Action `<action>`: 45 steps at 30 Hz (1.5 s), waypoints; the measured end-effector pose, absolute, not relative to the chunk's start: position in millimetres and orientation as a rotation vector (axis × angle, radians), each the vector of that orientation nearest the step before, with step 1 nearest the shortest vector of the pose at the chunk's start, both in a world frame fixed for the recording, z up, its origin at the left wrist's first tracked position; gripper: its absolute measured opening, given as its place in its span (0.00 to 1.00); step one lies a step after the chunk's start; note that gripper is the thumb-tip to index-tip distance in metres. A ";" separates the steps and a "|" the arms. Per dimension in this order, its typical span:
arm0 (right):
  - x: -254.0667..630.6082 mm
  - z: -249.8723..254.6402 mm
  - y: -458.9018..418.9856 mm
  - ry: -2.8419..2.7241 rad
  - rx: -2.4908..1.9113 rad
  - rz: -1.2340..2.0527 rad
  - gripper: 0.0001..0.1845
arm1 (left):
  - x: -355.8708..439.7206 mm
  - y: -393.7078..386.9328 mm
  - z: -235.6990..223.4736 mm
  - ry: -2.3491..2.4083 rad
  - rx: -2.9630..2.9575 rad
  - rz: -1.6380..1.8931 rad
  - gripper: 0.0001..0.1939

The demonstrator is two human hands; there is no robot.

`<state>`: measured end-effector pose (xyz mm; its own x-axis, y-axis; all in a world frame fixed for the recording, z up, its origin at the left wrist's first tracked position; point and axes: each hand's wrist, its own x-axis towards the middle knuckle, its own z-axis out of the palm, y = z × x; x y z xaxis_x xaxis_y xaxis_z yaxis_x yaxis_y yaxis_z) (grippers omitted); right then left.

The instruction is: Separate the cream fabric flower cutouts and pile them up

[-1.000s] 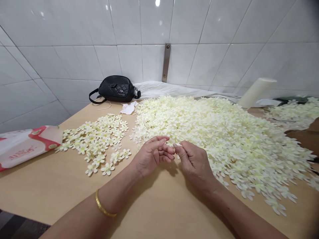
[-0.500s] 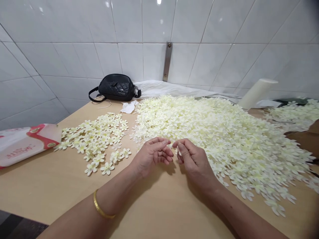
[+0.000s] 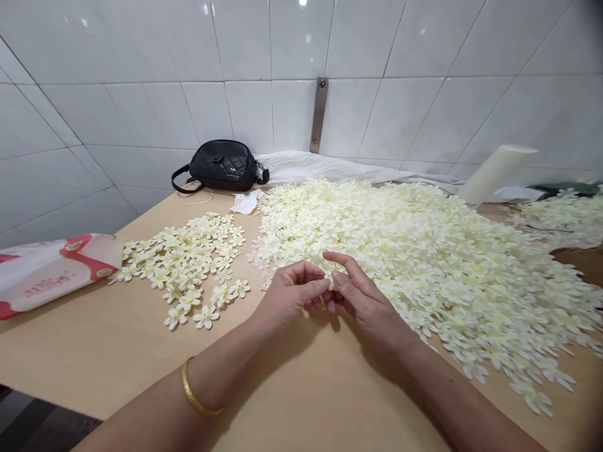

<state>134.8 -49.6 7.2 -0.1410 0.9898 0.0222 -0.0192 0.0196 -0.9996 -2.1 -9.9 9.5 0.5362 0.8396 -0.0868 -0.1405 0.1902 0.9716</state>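
My left hand (image 3: 294, 293) is closed, thumb and forefinger pinched at a small pale artificial flower (image 3: 331, 281) that is mostly covered by fingers. Meeting it from the other side, my right hand (image 3: 365, 298) has its thumb against the same spot; its forefinger is raised and the other fingers curl underneath. Both hands are just above the table, at the near edge of a large heap of cream-white artificial flowers (image 3: 400, 245). Left of my hands lies a smaller group of similar flowers (image 3: 188, 260) with yellowish centres. A gold bangle (image 3: 192, 390) circles my left wrist.
A red-and-white printed bag (image 3: 56, 274) lies at the left of the wooden table (image 3: 141, 364). Against the tiled wall are a black handbag (image 3: 223, 164), crumpled white tissue (image 3: 246, 202) and white sheeting (image 3: 301, 166). A pale cylinder (image 3: 497, 172) leans behind the heap.
My hands have come together, with their fingertips now meeting. My right forefinger has lifted away from the thumb, and my left thumb and forefinger have closed. The view has shifted slightly.
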 end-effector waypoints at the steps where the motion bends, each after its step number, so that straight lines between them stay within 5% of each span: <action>1: 135.0 7.2 -49.9 -1.307 -1.102 1.317 0.20 | -1.0 -10.7 9.6 0.733 1.196 0.799 0.07; 13: 127.6 3.5 -49.6 -1.239 -0.991 1.452 0.27 | 2.9 -14.6 8.2 0.762 1.132 0.849 0.09; 20: 129.7 0.2 -42.5 -1.099 -1.046 1.401 0.15 | -3.1 -7.6 8.6 0.736 0.961 0.820 0.04; 30: 131.0 -4.0 -46.6 -1.305 -1.306 0.888 0.10 | -0.4 -11.8 7.6 0.836 1.182 0.824 0.11; 41: 131.4 5.6 -44.7 -1.006 -1.050 1.271 0.16 | -2.9 -6.1 5.9 0.609 0.967 0.798 0.09; 45: 133.9 5.0 -44.4 -1.064 -1.146 1.142 0.17 | -3.1 -7.7 8.7 0.660 1.141 0.816 0.10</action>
